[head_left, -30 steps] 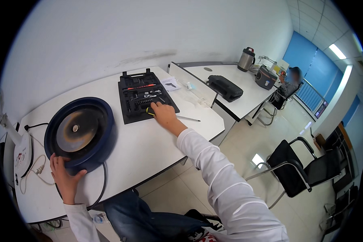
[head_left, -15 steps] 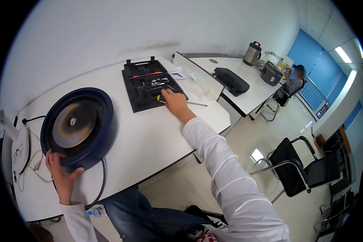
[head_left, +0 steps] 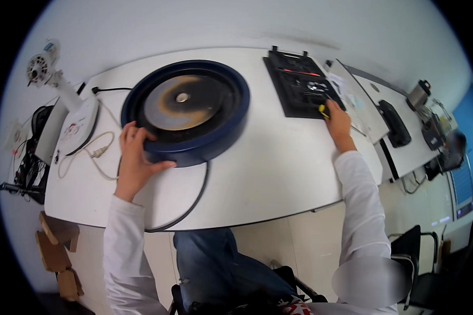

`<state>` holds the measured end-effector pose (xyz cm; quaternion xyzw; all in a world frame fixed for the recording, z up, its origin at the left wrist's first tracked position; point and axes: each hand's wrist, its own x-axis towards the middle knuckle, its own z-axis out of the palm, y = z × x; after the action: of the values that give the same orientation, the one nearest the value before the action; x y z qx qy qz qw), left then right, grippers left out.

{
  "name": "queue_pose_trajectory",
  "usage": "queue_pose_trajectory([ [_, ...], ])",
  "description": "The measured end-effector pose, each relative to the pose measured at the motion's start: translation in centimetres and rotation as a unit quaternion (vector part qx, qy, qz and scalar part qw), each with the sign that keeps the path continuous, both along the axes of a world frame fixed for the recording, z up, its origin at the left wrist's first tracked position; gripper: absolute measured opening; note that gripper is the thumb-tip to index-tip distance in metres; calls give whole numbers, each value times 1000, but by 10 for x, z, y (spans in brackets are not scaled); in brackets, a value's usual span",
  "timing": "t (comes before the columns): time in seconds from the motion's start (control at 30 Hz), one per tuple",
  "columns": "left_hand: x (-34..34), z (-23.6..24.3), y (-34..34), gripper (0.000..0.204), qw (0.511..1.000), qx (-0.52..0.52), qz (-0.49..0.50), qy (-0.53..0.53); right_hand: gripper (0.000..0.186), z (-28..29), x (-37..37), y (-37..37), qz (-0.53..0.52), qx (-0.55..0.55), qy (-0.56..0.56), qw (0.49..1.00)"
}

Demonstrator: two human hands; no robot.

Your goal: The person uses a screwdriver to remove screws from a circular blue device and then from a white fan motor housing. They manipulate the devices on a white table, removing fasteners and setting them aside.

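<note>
A round, dark blue electric heating base [head_left: 226, 140] stands on the white table, its inside black around a grey, brown-stained metal plate [head_left: 160, 107] with a small central knob. My left hand [head_left: 135, 163] grips its near left rim, fingers curled over the edge and thumb along the outer wall. To the right, my right hand [head_left: 337, 123] is closed round a screwdriver [head_left: 323, 111]; its yellow-and-black handle end shows on one side of the hand and the thin shaft sticks out on the other. That hand is at the near edge of an open black tool case [head_left: 298, 108] with small tools and bits in it.
A black cord runs from the base over the near edge of the table [head_left: 268, 178]. Left stands a white fan [head_left: 78, 113] without its blades, beside a loose pale cable [head_left: 97, 153]. A second table on the right bears a black case [head_left: 395, 123] and a steel flask [head_left: 418, 94]; another person sits beyond.
My view has swung left, so the base and tool case appear farther right. The left hand stays on the rim, and the right hand still holds the screwdriver by the tool case.
</note>
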<state>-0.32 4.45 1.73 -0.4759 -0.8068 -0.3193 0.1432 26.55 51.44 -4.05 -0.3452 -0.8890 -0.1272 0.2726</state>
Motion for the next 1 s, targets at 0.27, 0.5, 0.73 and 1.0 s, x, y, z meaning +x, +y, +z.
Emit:
queue_pose_trajectory([
  [0.27, -37, 1, 42, 66, 1000, -9, 10, -20, 39, 21, 4, -30, 35, -43, 51, 997],
  [0.5, -88, -11, 90, 71, 999, -2, 29, 36, 47, 29, -15, -54, 42, -51, 63, 996],
  [0.73, -110, -8, 164, 73, 996, -37, 70, -50, 52, 38, -16, -63, 42, -44, 78, 995],
  [1.0, -158, -14, 196, 78, 996, -29, 73, -52, 53, 36, -44, -94, 103, -85, 31, 991],
])
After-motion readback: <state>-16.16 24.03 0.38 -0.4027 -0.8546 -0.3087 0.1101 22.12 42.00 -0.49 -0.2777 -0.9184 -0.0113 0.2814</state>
